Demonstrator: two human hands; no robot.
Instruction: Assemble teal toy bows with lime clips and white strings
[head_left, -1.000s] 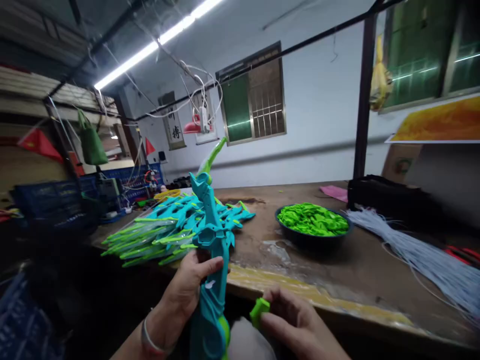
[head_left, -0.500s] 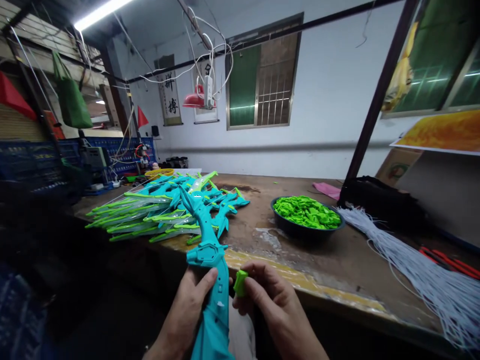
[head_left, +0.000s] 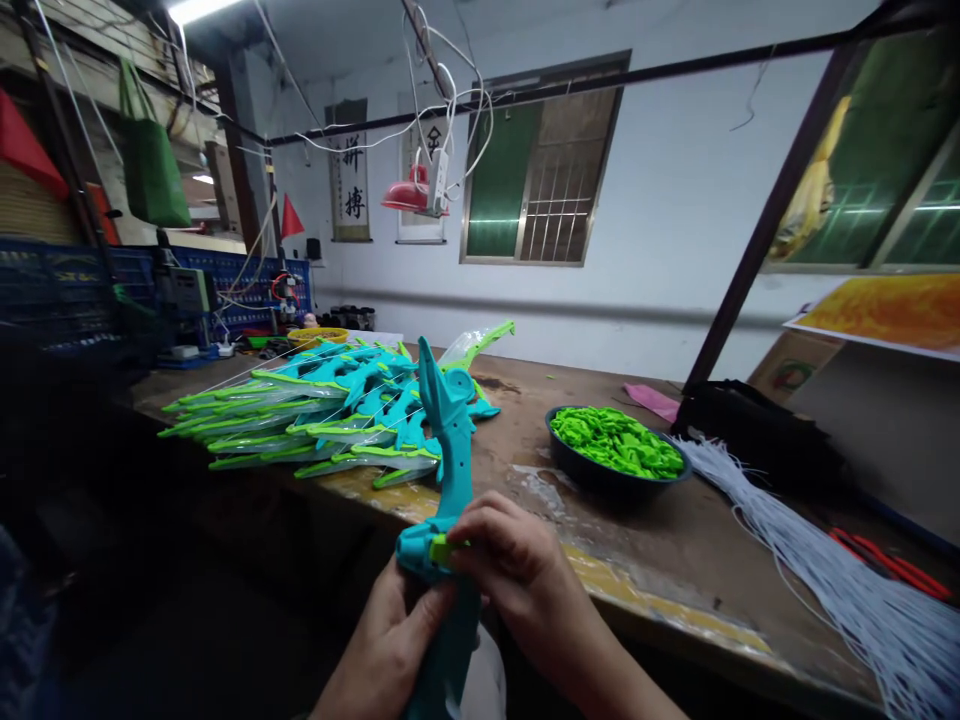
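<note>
My left hand (head_left: 401,625) is wrapped round the lower part of a teal plastic toy bow (head_left: 453,450), which stands tilted in front of the table edge. A green limb with a clear plastic web (head_left: 480,345) shows behind its top end. In my right hand (head_left: 517,560) a small bright green plastic piece (head_left: 441,548) is pinched, touching the bow's raised middle housing. My fingers cover most of that piece, so whether it sits in the housing I cannot tell.
Several teal and green toy bows (head_left: 322,410) lie piled at the left of the table (head_left: 517,400). A dark bowl (head_left: 600,484) holds many green pieces (head_left: 615,440). Farther right are a bundle of white cords (head_left: 810,560), red-handled scissors (head_left: 892,562) and a black bag (head_left: 757,430).
My right hand has brought the green piece leftward and up against the bow's middle housing. The bow has turned and shifted a little to the right; the view has swung slightly left.
</note>
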